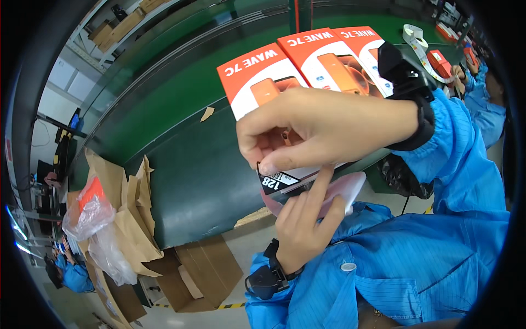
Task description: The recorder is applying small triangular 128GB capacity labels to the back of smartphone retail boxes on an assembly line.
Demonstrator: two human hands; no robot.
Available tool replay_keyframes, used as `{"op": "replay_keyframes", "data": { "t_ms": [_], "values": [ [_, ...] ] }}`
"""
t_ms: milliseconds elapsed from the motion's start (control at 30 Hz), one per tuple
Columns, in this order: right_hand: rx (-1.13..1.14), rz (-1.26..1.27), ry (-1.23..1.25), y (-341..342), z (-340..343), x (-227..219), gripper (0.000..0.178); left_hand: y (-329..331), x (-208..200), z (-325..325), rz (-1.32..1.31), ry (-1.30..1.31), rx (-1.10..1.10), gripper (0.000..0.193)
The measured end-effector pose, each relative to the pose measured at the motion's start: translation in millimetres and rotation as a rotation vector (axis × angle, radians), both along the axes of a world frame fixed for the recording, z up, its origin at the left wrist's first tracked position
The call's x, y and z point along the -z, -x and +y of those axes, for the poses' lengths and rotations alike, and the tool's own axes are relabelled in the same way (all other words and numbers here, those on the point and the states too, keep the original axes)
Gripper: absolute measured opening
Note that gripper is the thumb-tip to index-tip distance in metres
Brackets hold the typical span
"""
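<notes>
Three orange-and-white phone boxes [257, 68] lie side by side on the green bench. Over the near edge of the left and middle ones reaches my right hand [323, 123], thumb and forefinger pinched on the corner of a black-and-white corner label [278, 180]. The label lies at the edge of a box mostly hidden beneath that hand. Just below, my left hand [304, 222] has its forefinger stretched up against the label's near side. A pale pink, thin sheet [352, 188] is held between its fingers and curves out on both sides.
A roll of stickers [415, 37] trails its strip at the far right, near a co-worker in blue [485, 112]. Left of the bench stand torn brown paper and clear plastic [101, 219] in a carton, beside an open cardboard box [205, 268]. A black bag [402, 175] hangs below my right arm.
</notes>
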State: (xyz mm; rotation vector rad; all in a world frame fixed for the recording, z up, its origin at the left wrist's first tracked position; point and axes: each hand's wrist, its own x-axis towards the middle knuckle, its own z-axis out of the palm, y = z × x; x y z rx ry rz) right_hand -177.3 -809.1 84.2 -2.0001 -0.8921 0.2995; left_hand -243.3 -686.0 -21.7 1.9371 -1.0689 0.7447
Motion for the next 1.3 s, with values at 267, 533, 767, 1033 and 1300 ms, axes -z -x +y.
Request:
{"op": "replay_keyframes", "data": {
  "t_ms": [267,533,767,1033,1300],
  "values": [
    [-0.052,0.080,0.027,-8.8,6.9,9.7,0.010,-2.4,5.0,1.3,0.039,-0.064,-0.025,0.021],
    [-0.020,0.086,0.098,-2.9,4.8,10.2,0.009,-5.2,8.0,-1.4,0.008,0.012,-0.018,0.011],
    [-0.017,0.061,0.099,-4.3,5.4,12.2,0.009,-2.4,4.8,3.3,0.102,-0.057,-0.006,0.022],
    [-0.064,-0.218,0.177,-0.3,7.2,16.8,0.015,-1.8,1.7,5.1,0.115,-0.050,0.005,0.021],
    [0.258,-0.551,0.398,10.3,7.2,22.5,0.032,1.6,-5.1,7.7,0.217,-0.050,0.053,0.021]
  ]
}}
